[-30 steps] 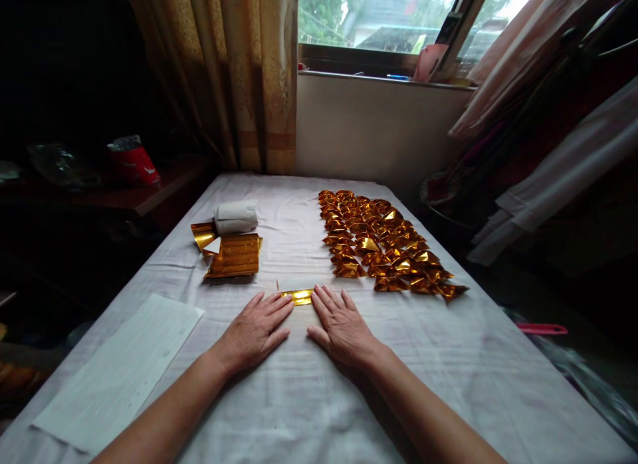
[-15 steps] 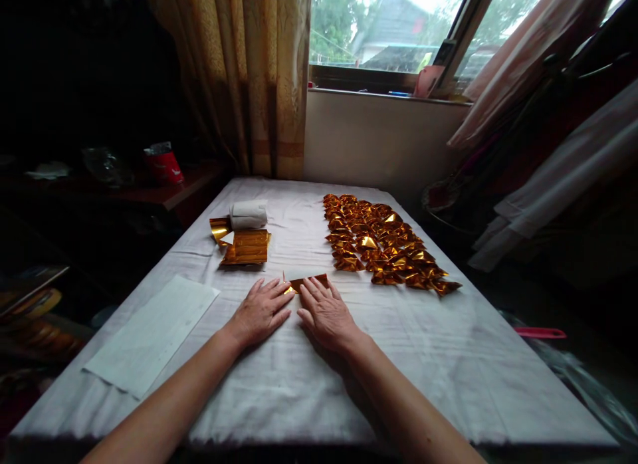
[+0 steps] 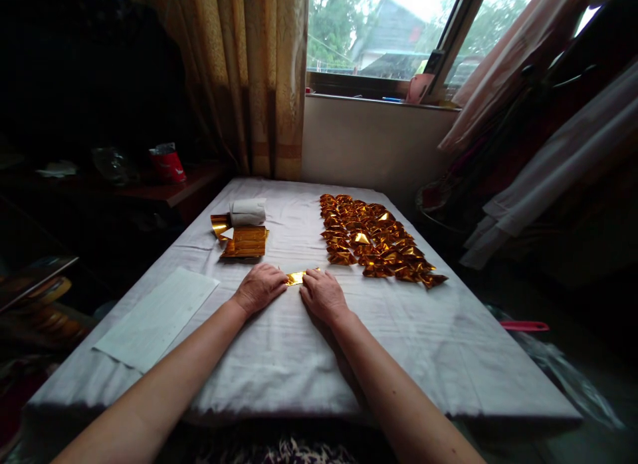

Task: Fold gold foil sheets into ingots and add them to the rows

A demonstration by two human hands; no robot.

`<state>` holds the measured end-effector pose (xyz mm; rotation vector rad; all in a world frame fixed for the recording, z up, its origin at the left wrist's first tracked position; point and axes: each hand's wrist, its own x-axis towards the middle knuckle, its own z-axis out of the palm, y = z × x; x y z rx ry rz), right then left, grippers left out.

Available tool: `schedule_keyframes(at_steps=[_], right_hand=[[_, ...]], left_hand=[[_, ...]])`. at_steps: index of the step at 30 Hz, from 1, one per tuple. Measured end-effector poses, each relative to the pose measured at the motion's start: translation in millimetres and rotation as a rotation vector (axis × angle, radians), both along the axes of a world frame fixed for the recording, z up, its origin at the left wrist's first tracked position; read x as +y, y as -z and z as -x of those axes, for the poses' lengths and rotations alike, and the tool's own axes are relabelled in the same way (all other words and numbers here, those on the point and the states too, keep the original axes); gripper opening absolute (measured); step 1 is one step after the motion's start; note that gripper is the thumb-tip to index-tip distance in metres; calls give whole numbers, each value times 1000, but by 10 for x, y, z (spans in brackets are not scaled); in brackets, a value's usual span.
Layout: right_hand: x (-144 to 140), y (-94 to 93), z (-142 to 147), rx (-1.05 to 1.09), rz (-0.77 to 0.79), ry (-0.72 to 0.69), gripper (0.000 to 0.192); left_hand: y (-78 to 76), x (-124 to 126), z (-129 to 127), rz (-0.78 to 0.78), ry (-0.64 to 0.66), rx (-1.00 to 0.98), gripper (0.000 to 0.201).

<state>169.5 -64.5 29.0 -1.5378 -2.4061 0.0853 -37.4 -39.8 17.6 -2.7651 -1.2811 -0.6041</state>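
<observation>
1. A white-clothed worktop (image 3: 299,357) stands below a curtained window (image 3: 379,32).
2. At its middle lies a gold foil strip (image 3: 299,277).
3. The left hand (image 3: 259,288) and right hand (image 3: 323,294) press its ends, fingers curled on it.
4. Beyond the strip, to its right, lie folded gold pieces (image 3: 379,244); to its left, a foil stack (image 3: 245,242).

Gold foil strip (image 3: 298,277), shiny metallic yellow-orange. Folded foil pieces (image 3: 376,244), gleaming gold and amber, in rows. Foil sheet stack (image 3: 245,242), gold with faint ribbing. Paper roll (image 3: 247,212), white. Bench cloth (image 3: 423,344), plain white. Paper sheet (image 3: 157,318), white, faintly lined. Curtain (image 3: 259,78), tan with pale woven pattern. Cup (image 3: 168,163), red.
</observation>
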Motion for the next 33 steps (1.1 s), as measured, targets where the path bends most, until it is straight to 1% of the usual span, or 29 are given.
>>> schedule_keyframes(at_steps=[4, 8, 12, 16, 24, 28, 33], right_hand=[[32, -14, 106, 32, -25, 15, 19], [40, 42, 166, 83, -40, 4, 21], [53, 120, 140, 149, -44, 18, 21], [63, 168, 84, 237, -46, 9, 15], [64, 176, 78, 362, -6, 31, 14], [79, 160, 113, 381, 12, 75, 11], [97, 209, 132, 370, -16, 113, 3]], left_hand=[[-21, 7, -17, -21, 1, 32, 29], [-24, -16, -98, -26, -16, 32, 34], [-16, -71, -164, -18, -38, 3, 29], [6, -117, -141, 10, -56, -53, 19], [41, -106, -99, 104, -97, -159, 20], [27, -73, -146, 152, -176, -172, 21], [-28, -66, -228, 161, -268, -116, 17]])
